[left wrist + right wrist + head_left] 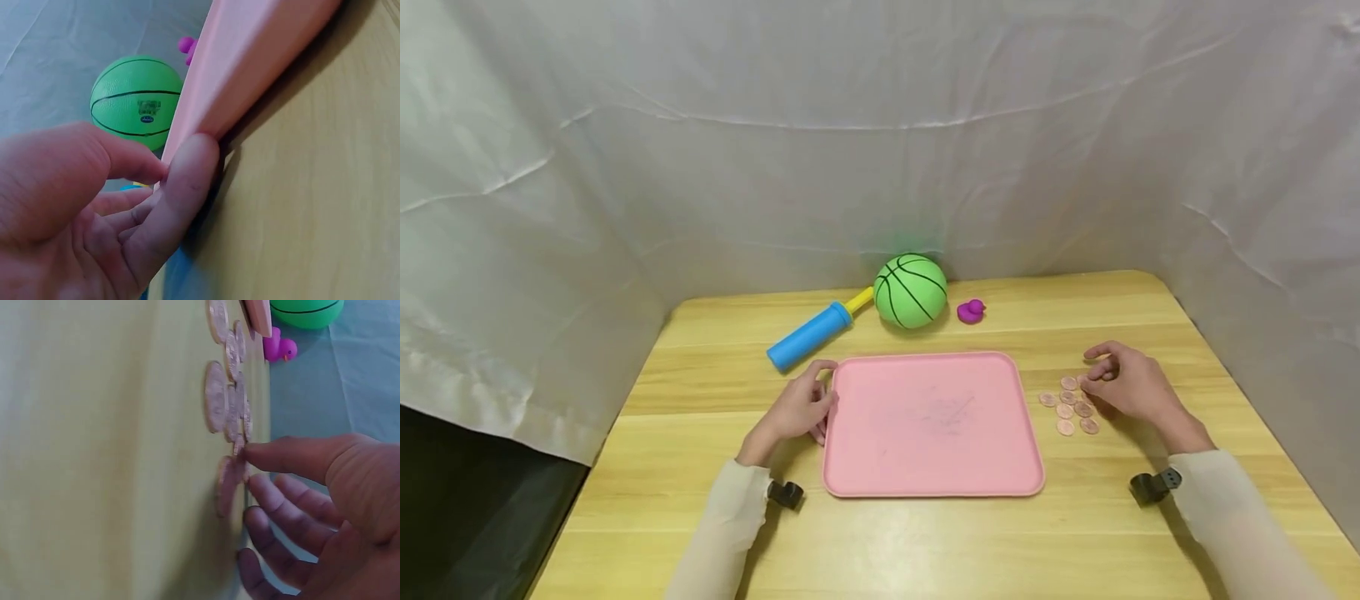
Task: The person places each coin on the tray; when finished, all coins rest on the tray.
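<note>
Coins (1064,411) | loose on table (962,550), right of tray (925,450) | right hand (1137,387): thumb touching one, cannot tell if pinched | left hand (793,408): pinching tray rim | likely light, stiff, slippery; best lifted by opposite edges

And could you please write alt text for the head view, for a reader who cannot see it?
A person's right hand touches copper-colored coins on a wooden table, while the left hand touches the left edge of a pink tray. Farther back are a blue-and-yellow pump, a green basketball and a purple toy duck.
</note>
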The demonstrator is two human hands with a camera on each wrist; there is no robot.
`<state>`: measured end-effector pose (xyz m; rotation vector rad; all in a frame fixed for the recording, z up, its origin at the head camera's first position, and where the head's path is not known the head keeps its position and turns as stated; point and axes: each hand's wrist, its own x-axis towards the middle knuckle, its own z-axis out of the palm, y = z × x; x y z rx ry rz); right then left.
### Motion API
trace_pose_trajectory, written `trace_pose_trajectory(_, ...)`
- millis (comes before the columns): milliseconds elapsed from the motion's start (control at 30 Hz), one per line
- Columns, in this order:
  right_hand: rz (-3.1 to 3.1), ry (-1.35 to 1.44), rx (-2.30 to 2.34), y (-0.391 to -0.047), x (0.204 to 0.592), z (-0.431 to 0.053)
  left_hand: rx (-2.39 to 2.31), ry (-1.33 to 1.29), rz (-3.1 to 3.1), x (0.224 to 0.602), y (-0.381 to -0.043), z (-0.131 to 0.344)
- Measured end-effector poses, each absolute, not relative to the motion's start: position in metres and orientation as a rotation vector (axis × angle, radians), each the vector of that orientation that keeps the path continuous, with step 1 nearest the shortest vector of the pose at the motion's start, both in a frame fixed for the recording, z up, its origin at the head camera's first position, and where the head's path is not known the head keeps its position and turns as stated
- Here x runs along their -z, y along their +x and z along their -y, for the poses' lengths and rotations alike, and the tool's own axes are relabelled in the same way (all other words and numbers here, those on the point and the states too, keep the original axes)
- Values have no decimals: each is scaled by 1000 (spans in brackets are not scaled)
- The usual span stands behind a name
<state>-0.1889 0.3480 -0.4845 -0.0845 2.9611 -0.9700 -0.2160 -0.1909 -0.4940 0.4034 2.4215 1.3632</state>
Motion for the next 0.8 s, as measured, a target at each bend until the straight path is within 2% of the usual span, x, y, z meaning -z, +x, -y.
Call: trace_pose_trajectory(800,-2865,-75,936,-199,482,-339,-1476,405,-2324,500,-218,196)
